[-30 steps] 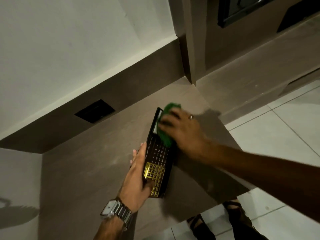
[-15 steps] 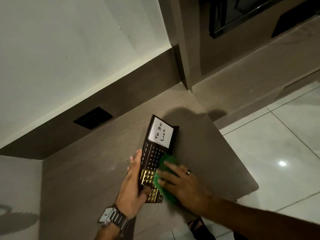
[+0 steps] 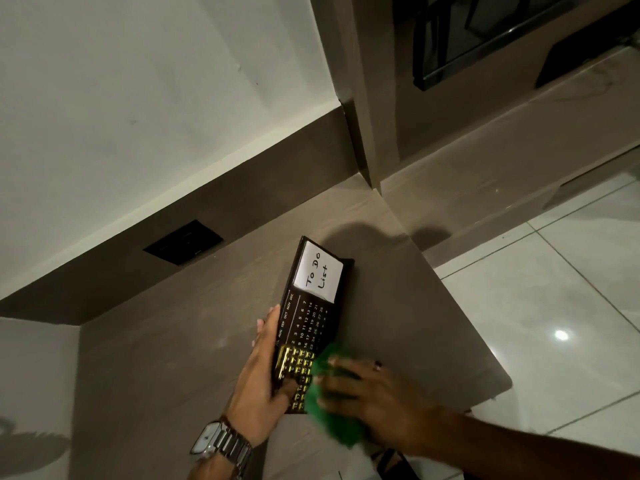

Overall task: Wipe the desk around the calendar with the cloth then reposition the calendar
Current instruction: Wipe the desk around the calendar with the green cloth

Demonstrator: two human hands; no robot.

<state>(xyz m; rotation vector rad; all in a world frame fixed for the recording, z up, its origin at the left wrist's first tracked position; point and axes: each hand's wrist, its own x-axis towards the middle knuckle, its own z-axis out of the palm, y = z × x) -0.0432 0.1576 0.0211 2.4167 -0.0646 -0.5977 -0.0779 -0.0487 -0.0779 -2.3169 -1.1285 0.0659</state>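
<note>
A black desk calendar (image 3: pixel 308 317) with white dates, a gold grid at its near end and a white "To Do List" note at its far end stands on the brown desk (image 3: pixel 166 358). My left hand (image 3: pixel 263 386) grips its near left edge, thumb on the gold grid. My right hand (image 3: pixel 367 400) presses a green cloth (image 3: pixel 329 410) against the calendar's near right corner and the desk beside it. The hand covers part of the cloth.
A black socket plate (image 3: pixel 183 242) sits in the brown backsplash behind the desk. The desk's right edge and rounded corner (image 3: pixel 502 379) drop to a white tiled floor (image 3: pixel 554 306). A wall pillar (image 3: pixel 360 133) stands at the desk's far right corner.
My right hand has drawn the green cloth from the calendar's far end down its face to the near right corner, uncovering the note. My left hand has kept its grip.
</note>
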